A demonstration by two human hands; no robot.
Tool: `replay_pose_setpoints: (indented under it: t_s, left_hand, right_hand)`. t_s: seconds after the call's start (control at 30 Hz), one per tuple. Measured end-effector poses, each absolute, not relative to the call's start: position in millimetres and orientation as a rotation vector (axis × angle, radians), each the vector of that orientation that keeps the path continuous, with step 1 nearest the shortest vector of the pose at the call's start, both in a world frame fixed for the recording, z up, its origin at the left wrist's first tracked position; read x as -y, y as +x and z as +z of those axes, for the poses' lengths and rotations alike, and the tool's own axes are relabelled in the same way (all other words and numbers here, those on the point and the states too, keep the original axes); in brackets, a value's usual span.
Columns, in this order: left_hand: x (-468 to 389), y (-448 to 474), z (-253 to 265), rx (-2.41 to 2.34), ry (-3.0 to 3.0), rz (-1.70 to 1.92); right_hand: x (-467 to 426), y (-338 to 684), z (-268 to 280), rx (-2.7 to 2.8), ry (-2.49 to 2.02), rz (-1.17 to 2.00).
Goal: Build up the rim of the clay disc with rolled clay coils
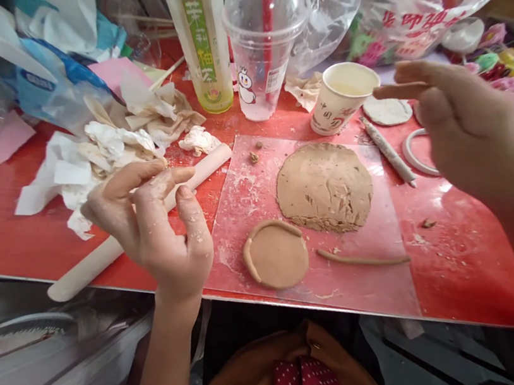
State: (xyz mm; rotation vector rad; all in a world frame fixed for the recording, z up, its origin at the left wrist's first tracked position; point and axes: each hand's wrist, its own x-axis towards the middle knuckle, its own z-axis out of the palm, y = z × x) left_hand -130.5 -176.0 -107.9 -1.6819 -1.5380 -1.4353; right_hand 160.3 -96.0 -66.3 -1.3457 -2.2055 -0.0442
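Note:
My left hand (158, 222) hovers over the wooden rolling pin (86, 267), fingers curved and apart, with clay crumbs on the skin and nothing held. At the right, my right hand (471, 130) is raised with fingers stretched toward the paper cup (338, 104) of cloudy liquid; the fingertips are close to its rim, and whether they touch I cannot tell. Between the hands, a clear sheet (245, 175) carries a flattened clay slab (325, 183), a round clay disc (276, 256) with coil pieces along part of its edge, and a loose thin clay coil (364, 258).
Behind stand a tall green-labelled bottle (203, 47) and a clear plastic cup (262, 58) with a red straw. Crumpled tissues (129, 134) lie left. A clay-smeared tube (388, 152), a white disc (387, 109) and a ring (418, 154) lie near my right hand. Plastic bags (432, 8) fill the back right.

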Motion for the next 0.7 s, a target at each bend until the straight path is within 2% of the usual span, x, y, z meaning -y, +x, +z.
replay_pose_setpoints:
  t_s: [0.13, 0.47, 0.7]
  left_hand:
    - [178, -130, -106, 1.544, -1.716, -1.419]
    - [178, -129, -109, 1.478, -1.683, -1.521]
    - [180, -127, -109, 1.494, -1.667, -1.501]
  right_hand:
    - [46, 159, -75, 2.290, -1.444, -0.170]
    - [14, 153, -83, 2.449, -1.422, -0.420]
    - [60, 140, -75, 2.225, -1.279, -0.424]
